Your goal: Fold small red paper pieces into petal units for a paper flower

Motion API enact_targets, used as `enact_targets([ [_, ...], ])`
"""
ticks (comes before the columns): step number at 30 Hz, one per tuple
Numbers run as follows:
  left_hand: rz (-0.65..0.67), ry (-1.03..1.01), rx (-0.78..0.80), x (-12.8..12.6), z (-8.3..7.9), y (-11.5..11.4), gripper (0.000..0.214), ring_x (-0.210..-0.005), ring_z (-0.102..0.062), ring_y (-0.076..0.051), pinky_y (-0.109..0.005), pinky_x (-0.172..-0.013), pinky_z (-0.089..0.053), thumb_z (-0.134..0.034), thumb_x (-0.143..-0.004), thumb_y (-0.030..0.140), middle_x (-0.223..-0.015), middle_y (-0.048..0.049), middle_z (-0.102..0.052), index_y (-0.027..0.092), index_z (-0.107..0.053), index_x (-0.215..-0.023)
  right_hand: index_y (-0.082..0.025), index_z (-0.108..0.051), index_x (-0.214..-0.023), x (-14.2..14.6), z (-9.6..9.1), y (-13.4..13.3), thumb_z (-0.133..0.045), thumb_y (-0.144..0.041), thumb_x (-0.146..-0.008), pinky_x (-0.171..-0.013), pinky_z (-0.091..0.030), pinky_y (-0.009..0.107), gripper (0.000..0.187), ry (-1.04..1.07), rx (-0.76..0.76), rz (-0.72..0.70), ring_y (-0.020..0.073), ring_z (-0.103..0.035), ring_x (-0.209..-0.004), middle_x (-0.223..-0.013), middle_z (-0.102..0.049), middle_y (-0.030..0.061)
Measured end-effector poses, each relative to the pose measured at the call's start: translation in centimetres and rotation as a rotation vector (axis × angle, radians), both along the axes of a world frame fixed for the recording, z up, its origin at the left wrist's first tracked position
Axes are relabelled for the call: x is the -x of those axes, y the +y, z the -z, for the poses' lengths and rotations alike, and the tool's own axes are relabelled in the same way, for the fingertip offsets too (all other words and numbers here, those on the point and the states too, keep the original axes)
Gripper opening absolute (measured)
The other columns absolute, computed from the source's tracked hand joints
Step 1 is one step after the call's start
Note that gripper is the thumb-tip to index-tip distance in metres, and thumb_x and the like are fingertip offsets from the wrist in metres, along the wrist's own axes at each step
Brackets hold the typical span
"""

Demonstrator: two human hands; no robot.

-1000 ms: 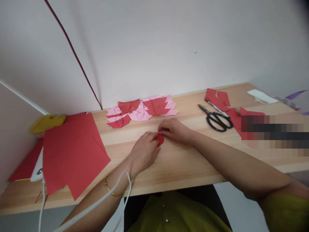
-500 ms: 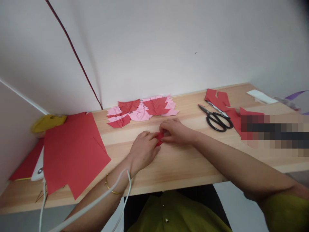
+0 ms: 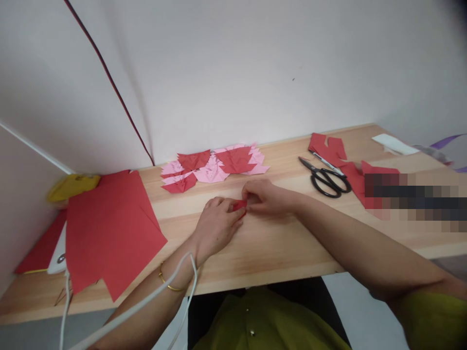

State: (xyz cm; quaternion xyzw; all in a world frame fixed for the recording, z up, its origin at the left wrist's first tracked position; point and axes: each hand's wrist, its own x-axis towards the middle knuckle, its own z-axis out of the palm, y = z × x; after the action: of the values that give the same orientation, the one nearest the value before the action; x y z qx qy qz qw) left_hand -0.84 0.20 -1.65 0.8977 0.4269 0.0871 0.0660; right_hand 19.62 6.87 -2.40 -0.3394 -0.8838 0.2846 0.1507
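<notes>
Between my two hands, low over the wooden table, is a small piece of red paper (image 3: 239, 205), mostly covered by fingers. My left hand (image 3: 218, 221) rests on the table with its fingers closed on the paper's left part. Thumb and fingertips of my right hand (image 3: 264, 197) pinch its right end. Just beyond my hands, against the wall, lie folded, jagged-edged paper pieces in red (image 3: 235, 159) and pink (image 3: 211, 172), partly overlapping.
Black-handled scissors (image 3: 330, 182) and a pen (image 3: 324, 162) lie to the right beside red paper scraps (image 3: 324, 146). Large red sheets (image 3: 113, 233) cover the left end, near a yellow object (image 3: 73, 187). A white cable (image 3: 142, 304) crosses in front of my left forearm.
My left fingers have shifted slightly over the red paper, so less of it shows. My right hand has moved very little, still pinching the right end.
</notes>
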Motion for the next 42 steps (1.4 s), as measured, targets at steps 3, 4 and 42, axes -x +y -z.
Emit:
enact_targets([
  [3,0.009,0.003,-0.006,0.1,0.0,-0.1,0.031,-0.109,-0.048,-0.024,-0.045,-0.092,-0.040,-0.047,-0.090,0.034,-0.122,-0.0071,-0.057,0.030,-0.060,-0.119,-0.016,-0.057,-0.079,0.1,0.0,0.0,-0.056,-0.023,-0.077,-0.063,-0.034,0.024,0.007,0.044,0.045,0.057,0.0125,-0.049,-0.067,-0.075,-0.059,0.0019],
  [4,0.012,0.006,-0.006,0.1,-0.1,-0.1,0.031,-0.109,-0.048,-0.024,-0.045,-0.092,-0.040,-0.048,-0.090,0.034,-0.122,-0.0072,-0.057,0.030,-0.060,-0.118,-0.016,-0.057,-0.077,0.3,0.0,0.0,-0.058,-0.023,-0.075,-0.062,-0.033,0.024,0.007,0.045,0.033,0.078,0.0121,-0.049,-0.066,-0.074,-0.059,0.0015],
  [42,0.044,0.078,0.024,0.2,-0.9,-0.4,0.033,-0.110,-0.046,-0.026,-0.048,-0.097,-0.035,-0.051,-0.087,0.038,-0.131,-0.0077,-0.052,0.029,-0.060,-0.117,-0.016,-0.054,-0.072,0.5,0.5,0.7,-0.055,-0.016,-0.065,-0.058,-0.033,0.021,0.007,0.068,0.064,0.096,0.0099,-0.045,-0.062,-0.069,-0.054,-0.0014],
])
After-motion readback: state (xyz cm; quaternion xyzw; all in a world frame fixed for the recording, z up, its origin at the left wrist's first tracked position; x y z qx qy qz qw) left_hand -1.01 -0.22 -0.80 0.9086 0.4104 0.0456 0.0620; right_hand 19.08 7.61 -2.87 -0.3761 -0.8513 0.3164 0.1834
